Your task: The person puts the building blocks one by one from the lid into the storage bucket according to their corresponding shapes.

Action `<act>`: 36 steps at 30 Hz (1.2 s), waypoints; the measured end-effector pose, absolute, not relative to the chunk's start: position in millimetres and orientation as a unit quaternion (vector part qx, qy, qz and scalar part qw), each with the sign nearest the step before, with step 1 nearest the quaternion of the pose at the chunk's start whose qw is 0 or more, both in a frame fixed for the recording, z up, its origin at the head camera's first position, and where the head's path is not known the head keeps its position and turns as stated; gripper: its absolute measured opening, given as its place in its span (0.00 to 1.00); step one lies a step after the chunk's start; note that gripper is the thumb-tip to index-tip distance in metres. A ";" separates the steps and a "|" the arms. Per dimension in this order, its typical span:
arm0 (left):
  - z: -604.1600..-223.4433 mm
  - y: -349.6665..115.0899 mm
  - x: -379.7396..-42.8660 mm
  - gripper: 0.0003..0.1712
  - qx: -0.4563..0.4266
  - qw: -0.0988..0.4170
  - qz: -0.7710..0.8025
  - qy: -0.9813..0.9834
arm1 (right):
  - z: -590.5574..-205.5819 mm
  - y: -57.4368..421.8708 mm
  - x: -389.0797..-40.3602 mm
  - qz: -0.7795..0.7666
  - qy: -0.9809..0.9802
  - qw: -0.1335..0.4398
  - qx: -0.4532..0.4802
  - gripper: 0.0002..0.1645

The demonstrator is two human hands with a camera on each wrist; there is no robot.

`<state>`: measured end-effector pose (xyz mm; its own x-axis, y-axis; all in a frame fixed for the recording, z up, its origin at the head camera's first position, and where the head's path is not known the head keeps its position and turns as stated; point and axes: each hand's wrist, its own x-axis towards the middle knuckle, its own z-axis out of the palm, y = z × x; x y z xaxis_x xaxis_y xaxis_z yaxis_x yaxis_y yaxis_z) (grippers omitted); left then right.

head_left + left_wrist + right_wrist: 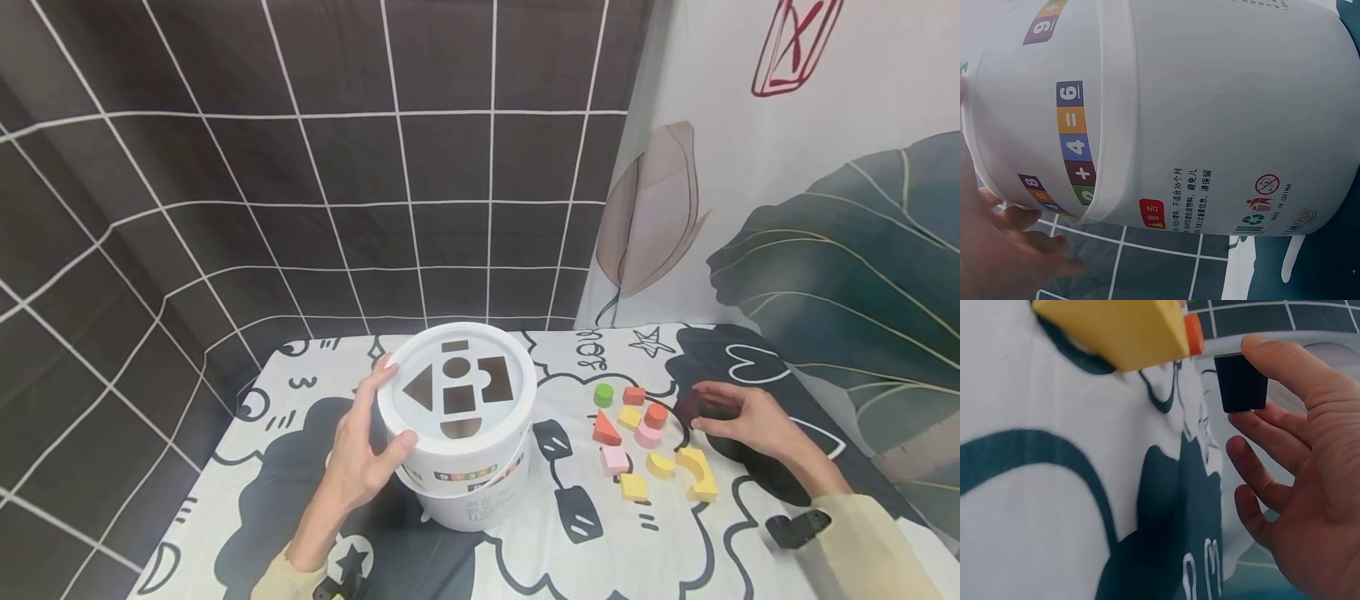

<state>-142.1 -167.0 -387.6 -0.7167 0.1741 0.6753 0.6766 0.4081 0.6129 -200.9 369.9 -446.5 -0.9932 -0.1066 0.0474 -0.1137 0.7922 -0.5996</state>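
A white bucket (480, 500) stands upright, its white lid (401, 417) cut with shaped holes, including a triangle, a circle and a square. My left hand (360, 454) rests against the lid's left rim, thumb at the front and fingers spread further back; in the left wrist view some fingers hang clear of the bucket's wall. To the right, my right hand (750, 421) pinches a small dark block (1241, 382) between thumb and fingertips, above the cloth. Nearest to it lie an orange cylinder (656, 416) and a yellow arch block (699, 475).
More toy blocks lie between bucket and right hand: a green cylinder (603, 395), a red triangle (606, 429), a pink block (613, 460) and several others. A printed cloth (540, 558) covers the table. Behind it hangs a dark gridded curtain (450, 233).
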 end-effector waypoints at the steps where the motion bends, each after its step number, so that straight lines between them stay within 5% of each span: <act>1: -387.5 -167.0 -141.9 0.42 -0.266 0.266 -0.475 -0.796 | -444.3 368.3 -200.9 0.315 -0.947 0.009 0.060 0.47; 25: -388.8 -166.5 -141.5 0.43 -0.259 0.263 -0.475 -0.799 | -382.7 327.1 -191.2 0.310 -0.942 0.055 0.117 0.44; 36: -389.8 -165.6 -141.7 0.43 -0.257 0.265 -0.480 -0.796 | -353.0 305.4 -185.5 0.302 -0.926 0.126 0.189 0.38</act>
